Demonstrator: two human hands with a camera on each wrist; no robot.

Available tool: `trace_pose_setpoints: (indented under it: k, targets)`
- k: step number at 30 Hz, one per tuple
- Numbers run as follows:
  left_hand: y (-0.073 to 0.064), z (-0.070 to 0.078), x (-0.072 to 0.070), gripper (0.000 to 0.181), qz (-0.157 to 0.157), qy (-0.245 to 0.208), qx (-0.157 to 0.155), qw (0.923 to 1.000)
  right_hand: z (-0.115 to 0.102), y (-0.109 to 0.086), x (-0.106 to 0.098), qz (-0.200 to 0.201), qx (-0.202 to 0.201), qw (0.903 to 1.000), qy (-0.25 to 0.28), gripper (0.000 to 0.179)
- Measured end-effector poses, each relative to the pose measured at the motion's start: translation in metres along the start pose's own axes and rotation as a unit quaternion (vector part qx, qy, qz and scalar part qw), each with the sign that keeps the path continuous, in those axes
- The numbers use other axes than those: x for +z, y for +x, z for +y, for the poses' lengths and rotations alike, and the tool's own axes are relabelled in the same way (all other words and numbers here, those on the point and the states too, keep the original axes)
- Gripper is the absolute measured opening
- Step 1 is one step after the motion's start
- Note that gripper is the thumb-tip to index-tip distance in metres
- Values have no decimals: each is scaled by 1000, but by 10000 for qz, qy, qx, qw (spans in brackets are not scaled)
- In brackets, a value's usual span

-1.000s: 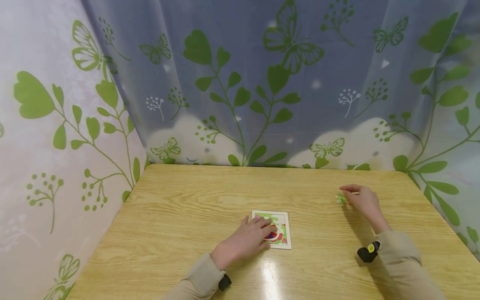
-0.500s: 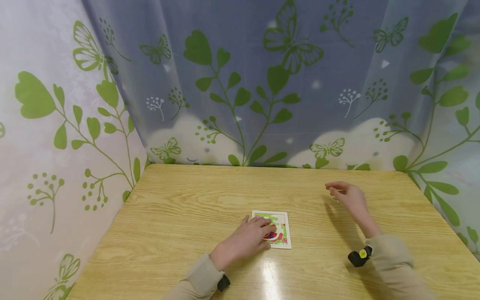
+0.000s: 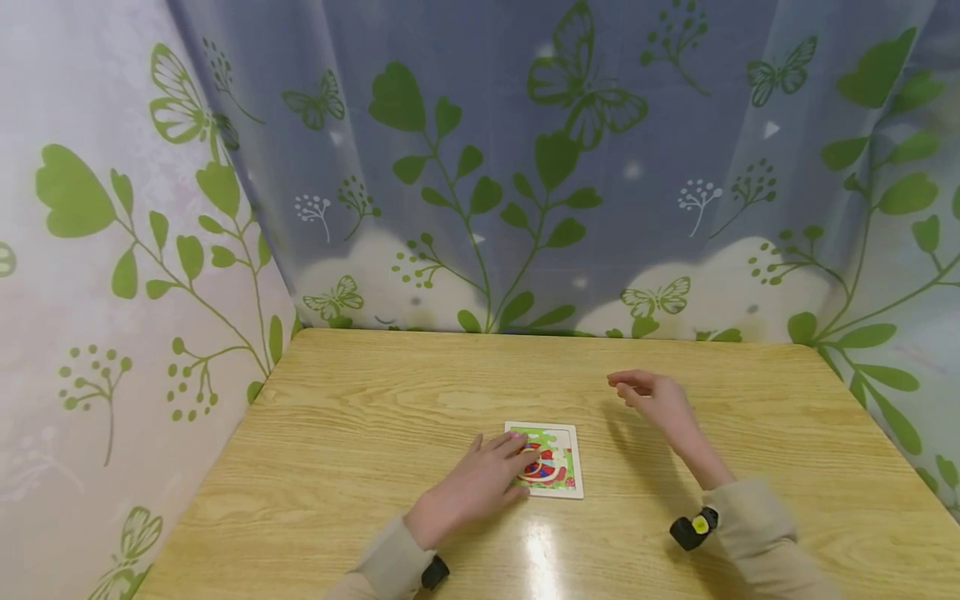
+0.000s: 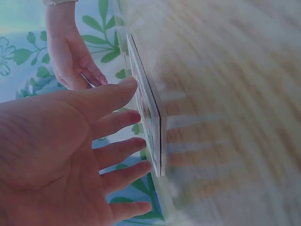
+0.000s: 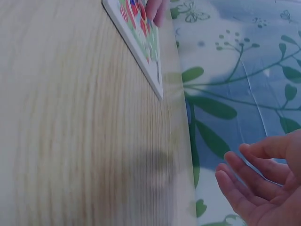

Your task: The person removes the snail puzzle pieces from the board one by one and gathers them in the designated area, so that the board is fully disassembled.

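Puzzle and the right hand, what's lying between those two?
Nothing: the head view shows only bare table between the puzzle and the right hand.

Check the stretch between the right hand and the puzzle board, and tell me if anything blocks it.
Nothing visible does: only tabletop shows between the right hand and the puzzle board. The left hand covers part of the board's left side, away from the pale area at its upper right.
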State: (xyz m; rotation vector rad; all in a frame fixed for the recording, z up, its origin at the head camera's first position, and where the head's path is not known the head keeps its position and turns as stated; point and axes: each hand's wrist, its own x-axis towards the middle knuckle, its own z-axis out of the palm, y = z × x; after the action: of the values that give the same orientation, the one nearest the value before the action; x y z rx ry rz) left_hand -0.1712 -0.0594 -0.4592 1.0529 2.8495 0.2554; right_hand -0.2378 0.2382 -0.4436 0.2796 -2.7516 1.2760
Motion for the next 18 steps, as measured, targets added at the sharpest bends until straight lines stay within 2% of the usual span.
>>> trace_pose_setpoints:
  k: [10,15,18]
  targets:
    - [-3,-3,5,54,-209,61,-98,9997,-15,-6,29,-116,-250,9996,110,24]
    - [-4,-3,4,53,-228,19,-123,9997,-23,-10,42,-304,-225,9993,5,23]
    - [-4,-3,3,52,-218,33,-101,9997,-25,-12,48,-420,-366,9984,-67,22]
